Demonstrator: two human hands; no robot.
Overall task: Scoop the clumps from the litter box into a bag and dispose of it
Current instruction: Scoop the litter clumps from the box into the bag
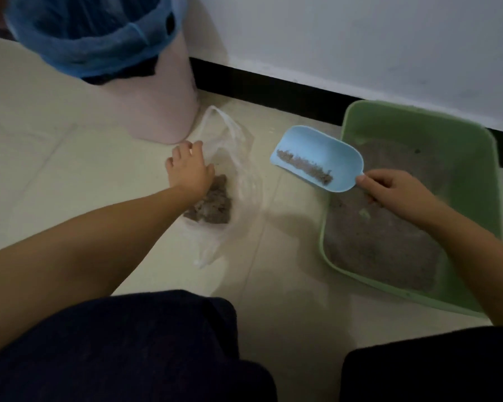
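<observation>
Crouching over a pale tiled floor [70, 169], a person was partway through moving clumps from a litter box into a bag. Their right hand [395, 190] gripped the short handle of a light blue plastic scoop [317, 158], holding it in the air between the two containers, its open mouth towards the bag. A thin line of brownish-grey litter [305, 168] lay along the scoop's bed. Their left hand [189, 166] rested on the near side of a clear, thin plastic bag [233, 146] lying on the floor, fingers loosely spread and bent; whether it pinched the film or only pressed it could not be told.

Inside the bag sat a heap of grey-brown clumps [212, 204], just beside the left wrist. The green rectangular plastic litter box [418, 123] stood to the right against a dark skirting board, filled with a layer of grey litter [384, 245] with a small pale-green speck on it.

The next move, as a judgement, called for the bag's mouth to be lifted open and the scoop tipped over it so nothing spilled onto the floor.

A pink bin lined with a blue plastic bag [99, 47] stood behind the clear bag, probably the place for disposal. What the bin held was unclear.
</observation>
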